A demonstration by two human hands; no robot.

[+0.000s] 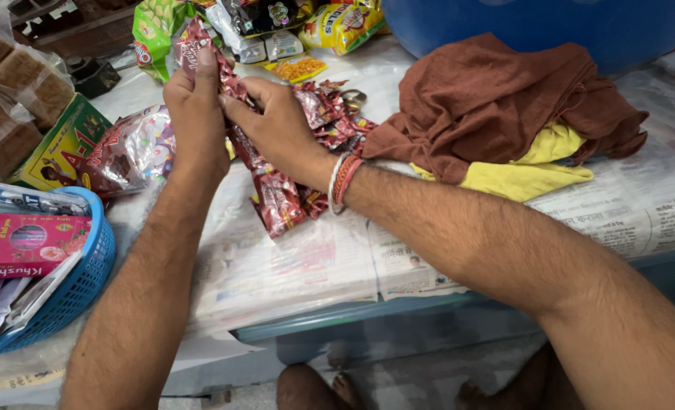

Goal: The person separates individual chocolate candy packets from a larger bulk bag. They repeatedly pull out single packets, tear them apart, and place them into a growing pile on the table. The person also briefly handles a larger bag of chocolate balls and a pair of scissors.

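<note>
There is one view, from a camera worn on the person's head. It looks steeply down and forward over both forearms onto the worktop [292,273], which is covered in newspaper. It sits close: the arms fill the lower half of the frame, and the worktop's near edge crosses the lower part. Beyond that edge, the far side of the worktop reaches the top of the frame. Below the edge, floor and bare feet [330,387] show.
</note>
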